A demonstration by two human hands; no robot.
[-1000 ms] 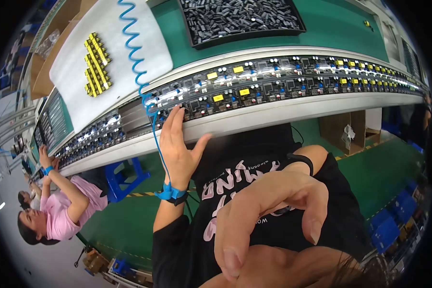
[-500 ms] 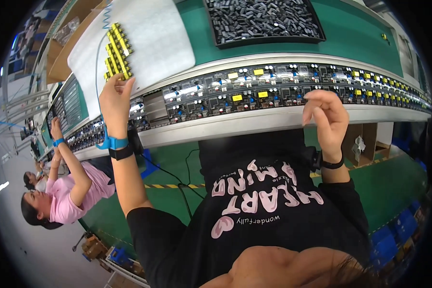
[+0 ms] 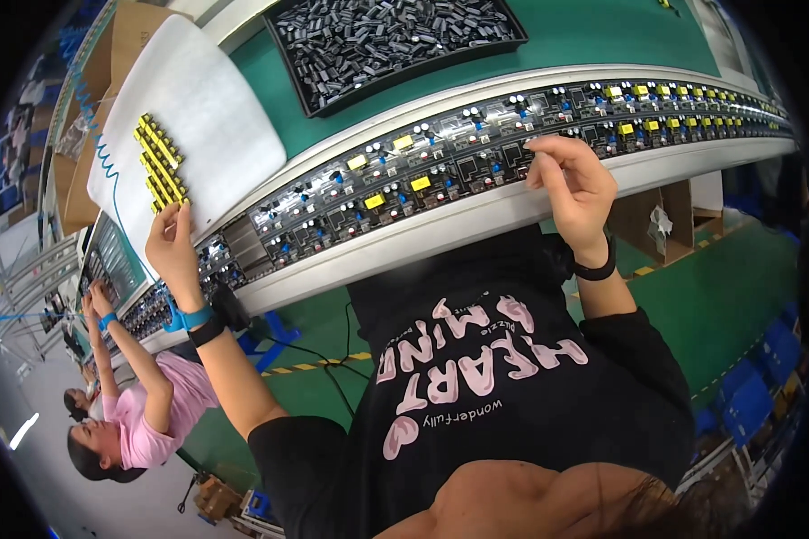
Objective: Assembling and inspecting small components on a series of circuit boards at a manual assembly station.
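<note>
My left hand (image 3: 173, 249) is at the near end of slanting rows of yellow block-shaped components (image 3: 160, 162). Its thumb and fingers close around an end piece there. These rows lie on a white foam sheet (image 3: 216, 117). Over the near row of circuit boards (image 3: 333, 220) hangs my right hand (image 3: 577, 189), thumb and fingers bent together in a pinch. Whatever sits between those fingertips is too small or hidden to name. Two yellow components (image 3: 421, 183) stand on near-row boards to the left of that hand, with two more on the far row.
A black tray (image 3: 310, 106) heaped with small dark parts stands beyond the boards. The metal rail (image 3: 458, 211) edges the line. A coiled blue cord (image 3: 108, 162) runs past the foam. At left, a co-worker in pink (image 3: 166, 395) works at the same line. Cardboard boxes (image 3: 661, 225) stand below right.
The view has turned, shifting the bench leftward in the picture. My right hand reaches further over the boards. My left hand stays at the near end of the yellow rows.
</note>
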